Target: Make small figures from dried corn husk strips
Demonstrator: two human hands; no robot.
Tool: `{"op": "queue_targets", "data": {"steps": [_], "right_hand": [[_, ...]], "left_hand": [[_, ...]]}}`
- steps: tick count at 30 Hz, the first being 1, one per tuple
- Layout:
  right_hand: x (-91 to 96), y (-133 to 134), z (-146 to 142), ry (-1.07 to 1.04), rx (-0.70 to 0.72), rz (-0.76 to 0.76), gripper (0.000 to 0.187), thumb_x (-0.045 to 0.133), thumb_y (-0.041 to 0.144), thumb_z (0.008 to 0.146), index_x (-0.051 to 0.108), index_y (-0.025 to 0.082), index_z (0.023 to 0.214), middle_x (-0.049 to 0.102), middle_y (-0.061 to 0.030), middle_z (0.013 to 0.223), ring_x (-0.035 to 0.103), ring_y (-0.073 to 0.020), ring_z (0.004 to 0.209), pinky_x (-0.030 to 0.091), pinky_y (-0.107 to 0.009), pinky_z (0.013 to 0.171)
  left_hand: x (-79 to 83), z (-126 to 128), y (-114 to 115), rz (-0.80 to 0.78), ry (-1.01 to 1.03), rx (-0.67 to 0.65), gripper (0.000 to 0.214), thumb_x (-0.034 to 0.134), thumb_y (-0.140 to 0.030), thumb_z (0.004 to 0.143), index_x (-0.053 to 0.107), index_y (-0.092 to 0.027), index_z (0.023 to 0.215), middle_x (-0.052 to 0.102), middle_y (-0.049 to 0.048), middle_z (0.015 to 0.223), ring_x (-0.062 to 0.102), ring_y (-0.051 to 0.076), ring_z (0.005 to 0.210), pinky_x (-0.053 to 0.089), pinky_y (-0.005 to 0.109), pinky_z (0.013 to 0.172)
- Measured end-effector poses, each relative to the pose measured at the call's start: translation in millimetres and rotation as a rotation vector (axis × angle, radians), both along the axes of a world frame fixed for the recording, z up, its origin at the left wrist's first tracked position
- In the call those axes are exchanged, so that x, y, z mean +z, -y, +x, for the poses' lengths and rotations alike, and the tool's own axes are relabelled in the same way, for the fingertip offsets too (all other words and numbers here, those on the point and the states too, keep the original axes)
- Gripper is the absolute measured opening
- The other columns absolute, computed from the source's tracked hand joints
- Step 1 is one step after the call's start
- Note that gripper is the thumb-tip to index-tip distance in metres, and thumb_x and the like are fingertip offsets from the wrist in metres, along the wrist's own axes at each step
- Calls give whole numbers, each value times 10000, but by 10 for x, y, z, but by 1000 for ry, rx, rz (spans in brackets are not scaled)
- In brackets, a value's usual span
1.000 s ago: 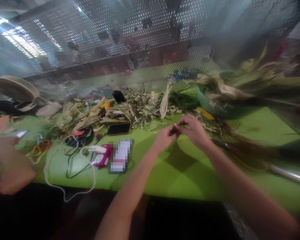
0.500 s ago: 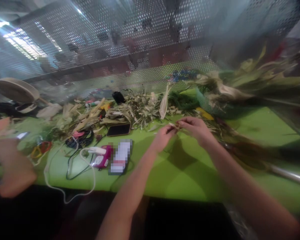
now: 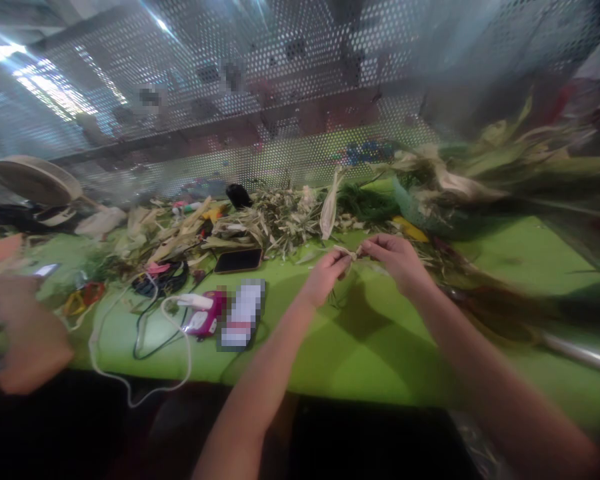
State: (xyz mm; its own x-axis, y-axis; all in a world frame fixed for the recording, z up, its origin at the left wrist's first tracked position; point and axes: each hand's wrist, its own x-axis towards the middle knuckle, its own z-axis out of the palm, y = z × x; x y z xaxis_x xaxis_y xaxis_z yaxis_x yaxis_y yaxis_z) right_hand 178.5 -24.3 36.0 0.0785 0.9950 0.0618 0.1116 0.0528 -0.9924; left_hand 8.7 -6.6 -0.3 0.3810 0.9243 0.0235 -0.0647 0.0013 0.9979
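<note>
Head view, item: pale husk strip (image 3: 347, 252), spanning the gap between your two hands above the green table (image 3: 380, 347), long axis running left to right. Your left hand (image 3: 325, 275) pinches its left end with fingers narrowed; your right hand (image 3: 397, 259) pinches the right end likewise, both equally near. Beyond your fingertips: leaf pile (image 3: 275, 220); left of your left hand: dark phone (image 3: 238, 260).
</note>
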Motion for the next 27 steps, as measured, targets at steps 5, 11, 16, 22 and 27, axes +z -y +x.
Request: {"op": "queue_targets", "data": {"steps": [5, 11, 16, 22, 27], "right_hand": [[6, 9, 8, 9, 72, -24, 313, 764, 439, 670, 710, 156, 790, 674, -37, 724, 539, -136, 630, 400, -269, 592], [-8, 7, 2, 56, 33, 8, 228, 734, 349, 656, 708, 152, 769, 659, -26, 681, 514, -125, 589, 387, -262, 559], [25, 17, 1, 100, 40, 20, 245, 714, 370, 685, 710, 150, 794, 670, -32, 699, 527, -133, 598, 400, -269, 568], [28, 35, -13, 109, 59, 24, 237, 725, 361, 677, 689, 153, 785, 661, -29, 700, 542, -134, 605, 414, -269, 573], [-36, 27, 8, 208, 52, 91, 184, 672, 331, 740, 691, 167, 820, 671, -34, 725, 565, -151, 636, 421, -274, 585]], "left_hand": [[-30, -24, -18, -36, 46, 3, 292, 627, -447, 830, 600, -158, 864, 448, -30, 680, 381, 80, 605, 320, 234, 603], [-40, -30, -25, 4, 24, 1, 277, 613, -433, 849, 599, -157, 857, 443, -28, 666, 392, 84, 611, 320, 239, 609], [-38, -39, -33, 20, 15, -4, 277, 594, -433, 862, 579, -159, 823, 437, -28, 657, 387, 85, 606, 316, 245, 611], [-40, -37, -26, 57, -40, -1, 299, 584, -453, 864, 562, -164, 793, 428, -27, 648, 393, 97, 627, 311, 255, 622], [-4, -42, -21, 72, -75, -1, 304, 570, -456, 869, 543, -169, 771, 437, -27, 644, 401, 103, 633, 313, 266, 638]]}}
